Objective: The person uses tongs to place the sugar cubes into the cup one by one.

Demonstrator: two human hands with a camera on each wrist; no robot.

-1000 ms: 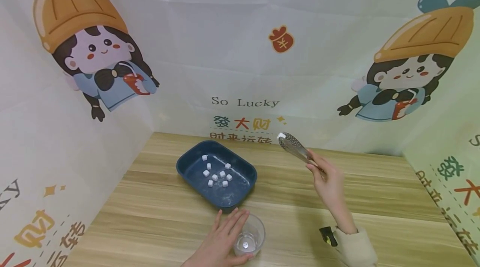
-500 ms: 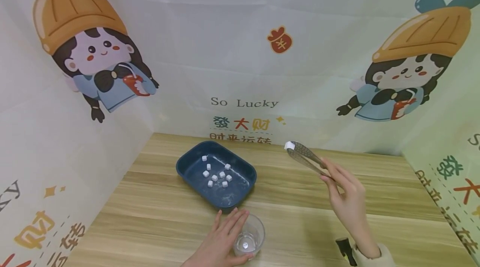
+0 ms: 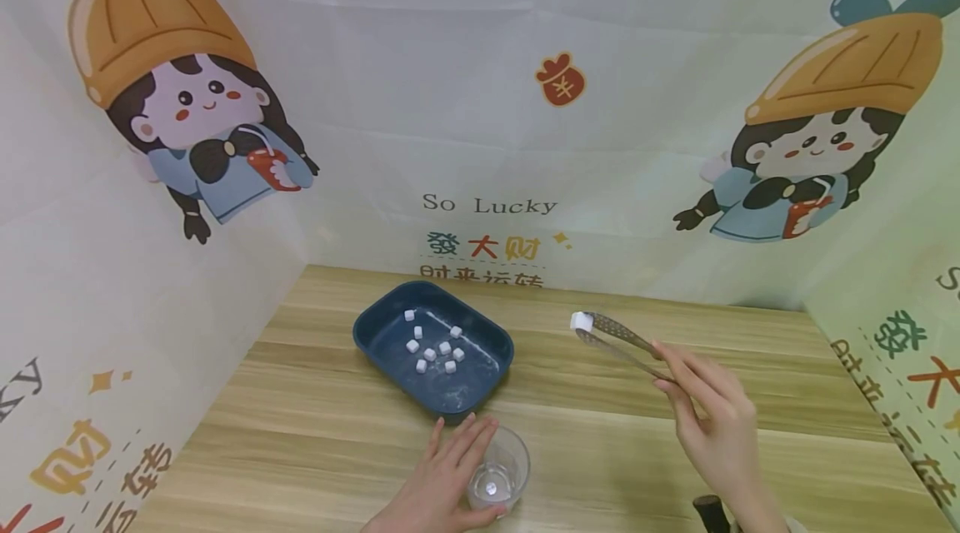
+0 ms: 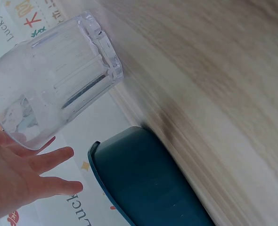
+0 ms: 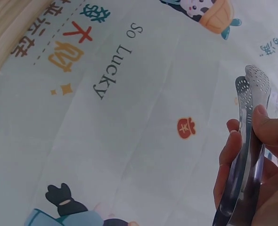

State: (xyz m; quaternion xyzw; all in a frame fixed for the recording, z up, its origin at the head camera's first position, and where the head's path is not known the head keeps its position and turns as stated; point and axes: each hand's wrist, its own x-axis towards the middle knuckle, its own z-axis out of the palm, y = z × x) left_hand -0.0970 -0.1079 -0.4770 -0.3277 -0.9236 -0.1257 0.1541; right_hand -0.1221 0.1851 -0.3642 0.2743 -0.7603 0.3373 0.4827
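My right hand (image 3: 712,420) holds metal tongs (image 3: 624,335) with perforated ends, raised above the table right of the tray. A white cube (image 3: 581,321) is pinched at the tips of the tongs. The right wrist view shows thumb and fingers squeezing the tongs (image 5: 245,160); no cube is visible there. A clear cup (image 3: 516,454) stands upright on the table, with my left hand (image 3: 442,479) around its left side, thumb at the near rim and fingers toward the far rim. Several white cubes (image 3: 430,355) lie in the dark blue tray (image 3: 453,396) beyond the cup.
The wooden table (image 3: 300,408) meets a printed cloth wall (image 3: 660,208) at the back and on both sides. In the left wrist view, the tray's wall (image 4: 143,179) stands close to the cup and the left fingertips.
My right hand has moved right and toward me, lowering the tongs with the cube still pinched in them. The left hand, cup and tray have stayed in place.
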